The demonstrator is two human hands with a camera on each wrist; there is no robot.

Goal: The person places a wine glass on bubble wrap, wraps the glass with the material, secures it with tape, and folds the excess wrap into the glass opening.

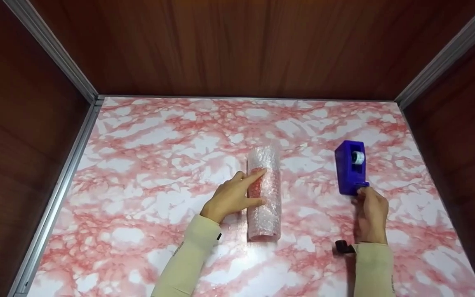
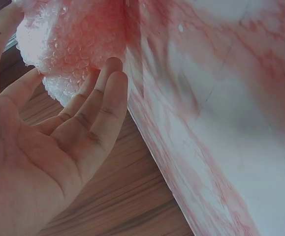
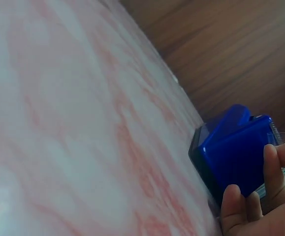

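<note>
A bubble-wrap roll (image 1: 268,218) lies lengthwise near the middle of the table, with a reddish patch showing on its left side. My left hand (image 1: 231,196) rests on it from the left, thumb and forefinger spread over the top. In the left wrist view the other fingers of the left hand (image 2: 68,132) are loosely extended beside the bubble wrap (image 2: 83,39). To the right stands a blue tape dispenser (image 1: 349,177) holding a small roll of clear tape (image 1: 358,157). At its near, toothed end my right hand (image 1: 373,210) pinches the tape's end between thumb and forefinger.
The table (image 1: 138,165) has a red-and-white marbled top. Dark wood-grain panels (image 1: 237,49) stand at the back and both sides, with metal rails (image 1: 52,214) along the edges. A black strap piece (image 1: 343,246) sticks out at the right wrist.
</note>
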